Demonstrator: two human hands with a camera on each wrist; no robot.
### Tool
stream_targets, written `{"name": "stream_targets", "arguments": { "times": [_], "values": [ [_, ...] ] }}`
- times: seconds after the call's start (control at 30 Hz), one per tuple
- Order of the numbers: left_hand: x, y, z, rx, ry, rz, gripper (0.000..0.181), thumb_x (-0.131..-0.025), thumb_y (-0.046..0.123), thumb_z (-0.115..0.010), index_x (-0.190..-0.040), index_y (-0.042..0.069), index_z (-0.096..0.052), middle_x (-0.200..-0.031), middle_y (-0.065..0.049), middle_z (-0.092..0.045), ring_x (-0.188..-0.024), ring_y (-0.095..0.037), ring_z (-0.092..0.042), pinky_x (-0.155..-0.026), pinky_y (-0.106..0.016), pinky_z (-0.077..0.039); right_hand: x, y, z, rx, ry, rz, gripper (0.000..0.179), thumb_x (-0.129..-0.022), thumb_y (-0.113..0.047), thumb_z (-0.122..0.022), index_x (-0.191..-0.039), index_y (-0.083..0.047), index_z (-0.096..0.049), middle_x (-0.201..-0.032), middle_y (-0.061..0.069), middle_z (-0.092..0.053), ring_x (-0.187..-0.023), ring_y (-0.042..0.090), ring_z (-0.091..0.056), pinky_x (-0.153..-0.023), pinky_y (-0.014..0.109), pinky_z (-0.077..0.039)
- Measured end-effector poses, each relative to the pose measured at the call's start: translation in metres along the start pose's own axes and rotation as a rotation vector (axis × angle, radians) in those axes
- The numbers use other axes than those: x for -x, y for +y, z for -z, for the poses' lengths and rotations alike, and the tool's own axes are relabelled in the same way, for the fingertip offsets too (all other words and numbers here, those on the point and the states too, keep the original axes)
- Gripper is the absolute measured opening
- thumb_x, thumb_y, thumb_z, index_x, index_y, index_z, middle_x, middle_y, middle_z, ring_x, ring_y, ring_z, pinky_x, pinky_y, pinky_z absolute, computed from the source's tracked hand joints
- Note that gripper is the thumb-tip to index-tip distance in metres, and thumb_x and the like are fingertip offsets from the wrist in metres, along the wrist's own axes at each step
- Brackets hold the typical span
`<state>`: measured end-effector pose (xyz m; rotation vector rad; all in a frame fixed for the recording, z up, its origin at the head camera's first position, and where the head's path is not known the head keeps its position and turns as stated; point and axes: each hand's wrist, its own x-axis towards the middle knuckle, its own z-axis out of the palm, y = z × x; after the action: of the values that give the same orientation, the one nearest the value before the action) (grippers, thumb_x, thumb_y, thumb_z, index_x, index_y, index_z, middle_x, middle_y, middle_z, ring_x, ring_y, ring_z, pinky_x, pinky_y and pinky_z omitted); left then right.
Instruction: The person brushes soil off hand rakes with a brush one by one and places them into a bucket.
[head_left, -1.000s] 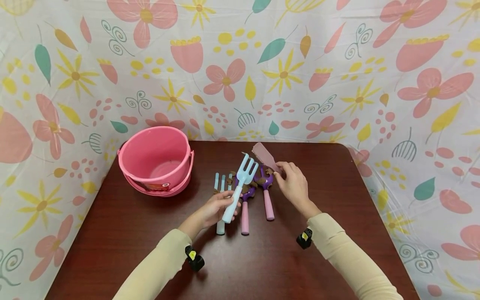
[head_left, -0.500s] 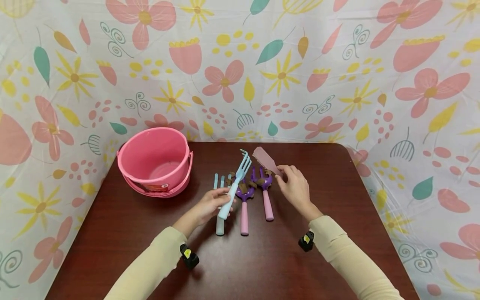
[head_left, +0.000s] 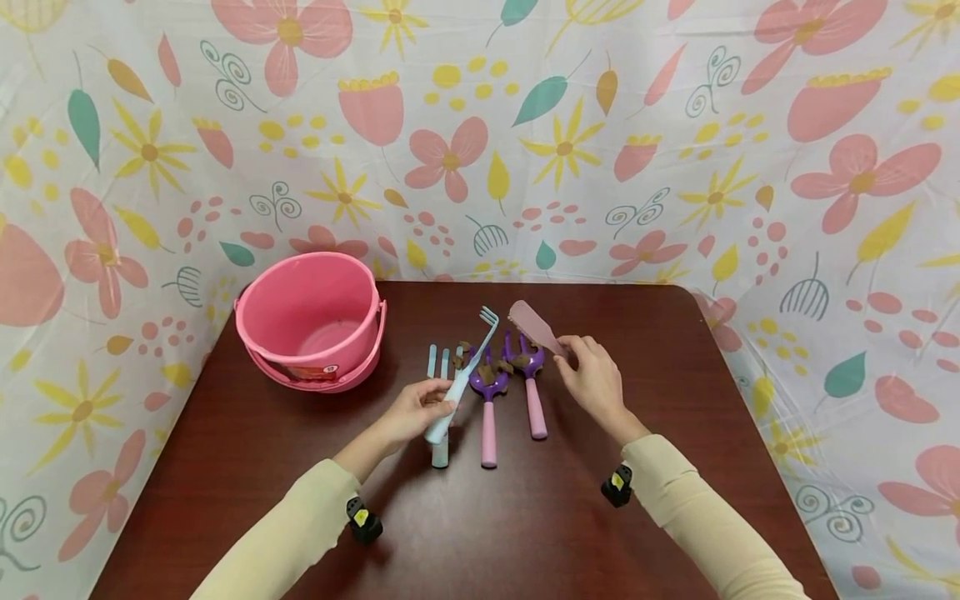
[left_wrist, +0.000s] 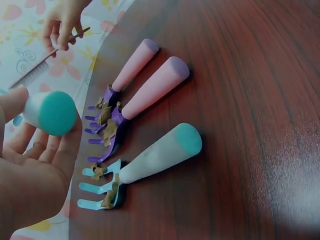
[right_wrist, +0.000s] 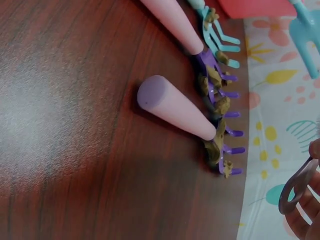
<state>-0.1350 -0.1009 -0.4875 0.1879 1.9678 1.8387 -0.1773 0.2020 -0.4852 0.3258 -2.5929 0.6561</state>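
Observation:
My left hand point(head_left: 408, 410) holds a light blue hand rake point(head_left: 459, 385) by its handle, tines up and turned nearly side-on in the head view. In my right hand point(head_left: 592, 379) a dusty pink brush point(head_left: 531, 322) is pinched by its handle, with its head slanting up to the left; bristles show in the left wrist view. Below the hands lie a second light blue hand fork point(left_wrist: 157, 157) and two purple hand forks with pink handles, one in the middle point(head_left: 489, 433) and one to its right point(head_left: 535, 408). Brown clumps point(right_wrist: 222, 105) sit on their tines.
A pink bucket point(head_left: 307, 287) with its handle lowered stands at the back left of the dark wooden table point(head_left: 525, 533). Flowered cloth point(head_left: 450, 225) hangs behind the table and along both sides. Each wrist carries a small black camera.
My left hand has shifted slightly left, turning the light blue rake from facing forward to nearly side-on. My right hand, with the brush, has moved slightly right and down.

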Motion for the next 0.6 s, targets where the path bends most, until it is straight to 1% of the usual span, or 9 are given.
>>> {"name": "stream_targets", "arguments": {
  "times": [0.17,0.27,0.33,0.43,0.53,0.6],
  "values": [
    [0.004,0.003,0.001,-0.136,0.079,-0.049,0.038,-0.085,0.007,-0.063,-0.12,-0.003,-0.055,-0.096,-0.018,-0.063,-0.077,-0.015,-0.062,-0.07,-0.028,-0.05,0.004,0.005,-0.001,0.004,0.004,0.007,0.025,-0.079,-0.016,-0.07,-0.103,-0.012,-0.065,-0.087,0.007,-0.061,-0.073,0.023,-0.055,-0.058,0.041,-0.044],
    [0.006,0.009,0.002,-0.237,0.113,-0.084,0.033,-0.083,0.008,-0.065,-0.115,0.001,-0.059,-0.094,-0.012,-0.065,-0.076,-0.014,-0.06,-0.068,-0.027,-0.049,0.007,0.008,-0.001,0.01,0.005,0.011,0.025,-0.078,-0.017,-0.07,-0.103,-0.012,-0.066,-0.087,0.007,-0.061,-0.073,0.024,-0.055,-0.058,0.042,-0.045],
    [0.009,0.015,0.003,-0.294,0.112,-0.113,0.032,-0.083,0.008,-0.065,-0.115,0.002,-0.06,-0.095,-0.011,-0.065,-0.076,-0.015,-0.061,-0.066,-0.027,-0.049,0.01,0.01,-0.001,0.011,0.005,0.014,0.025,-0.078,-0.016,-0.071,-0.102,-0.011,-0.066,-0.087,0.008,-0.062,-0.073,0.024,-0.055,-0.058,0.042,-0.045],
    [0.012,0.025,0.007,-0.408,0.105,-0.162,0.032,-0.084,0.01,-0.065,-0.114,0.004,-0.06,-0.096,-0.01,-0.066,-0.075,-0.016,-0.062,-0.062,-0.026,-0.049,0.012,0.013,0.0,0.021,0.002,0.015,0.025,-0.078,-0.017,-0.071,-0.102,-0.011,-0.066,-0.087,0.008,-0.062,-0.074,0.024,-0.056,-0.058,0.043,-0.045],
    [0.015,0.035,0.011,-0.511,0.093,-0.198,0.031,-0.083,0.011,-0.066,-0.114,0.007,-0.061,-0.095,-0.007,-0.066,-0.074,-0.016,-0.062,-0.06,-0.025,-0.049,0.013,0.015,0.001,0.03,-0.003,0.012,0.026,-0.078,-0.017,-0.071,-0.103,-0.012,-0.066,-0.088,0.006,-0.062,-0.075,0.024,-0.056,-0.059,0.043,-0.045],
    [0.018,0.041,0.014,-0.571,0.09,-0.209,0.03,-0.083,0.012,-0.066,-0.113,0.01,-0.062,-0.093,-0.004,-0.066,-0.073,-0.016,-0.061,-0.06,-0.025,-0.048,0.013,0.017,0.003,0.037,-0.01,0.01,0.026,-0.079,-0.018,-0.071,-0.103,-0.013,-0.066,-0.088,0.005,-0.061,-0.075,0.024,-0.056,-0.059,0.043,-0.046]
  ]
}}
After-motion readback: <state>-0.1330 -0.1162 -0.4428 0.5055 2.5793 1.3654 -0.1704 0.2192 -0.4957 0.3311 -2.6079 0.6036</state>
